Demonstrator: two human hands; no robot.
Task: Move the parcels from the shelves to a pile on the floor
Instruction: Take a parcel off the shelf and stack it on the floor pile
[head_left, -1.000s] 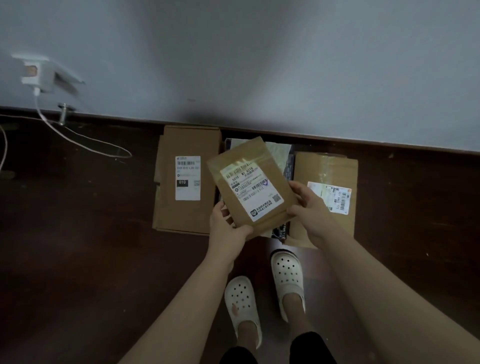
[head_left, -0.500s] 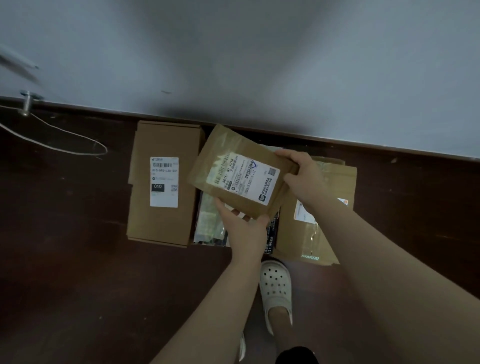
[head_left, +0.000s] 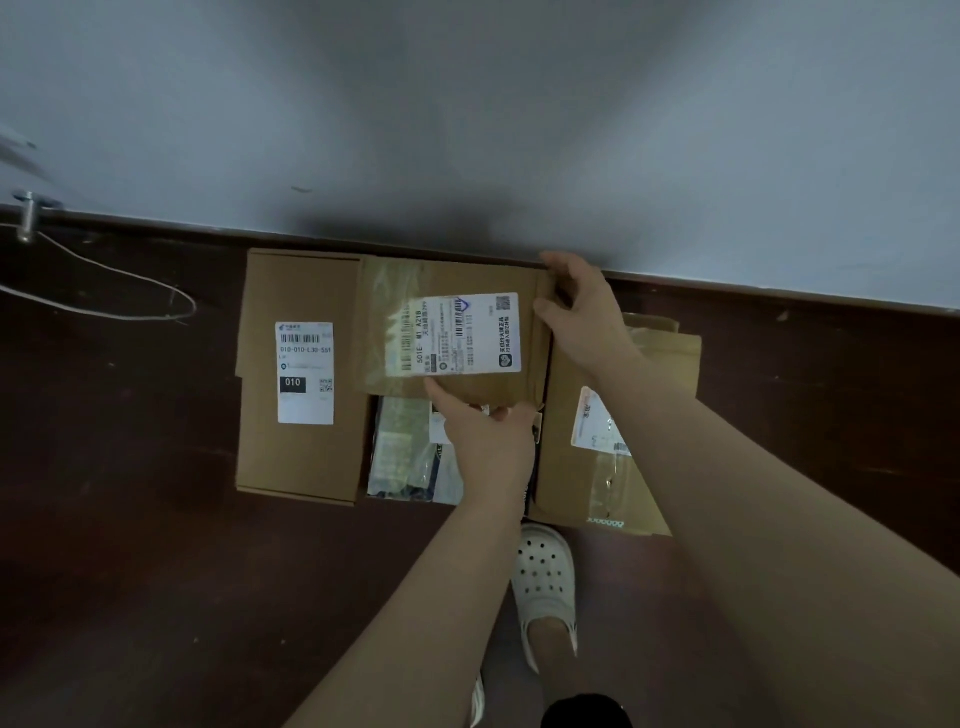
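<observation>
A flat brown parcel (head_left: 452, 283) with a white shipping label lies level on top of the pile on the dark floor, tight against the wall. My right hand (head_left: 579, 312) grips its right edge, fingers curled over the far corner and thumb on top. My left hand (head_left: 485, 434) pinches the near edge, with the index finger stretched along it. Under and around it lie a long cardboard box (head_left: 298, 291) on the left, a clear plastic bag parcel (head_left: 400, 452) in the middle and a kraft box (head_left: 657, 374) on the right.
The grey wall (head_left: 467, 104) and its dark skirting run right behind the pile. A white cable (head_left: 104, 309) loops on the floor at the left, near a metal stop (head_left: 26, 213). My foot in a white clog (head_left: 543, 582) stands just before the pile.
The brown parcel has turned from tilted to square with the wall and come down onto the pile. Both hands moved forward with it.
</observation>
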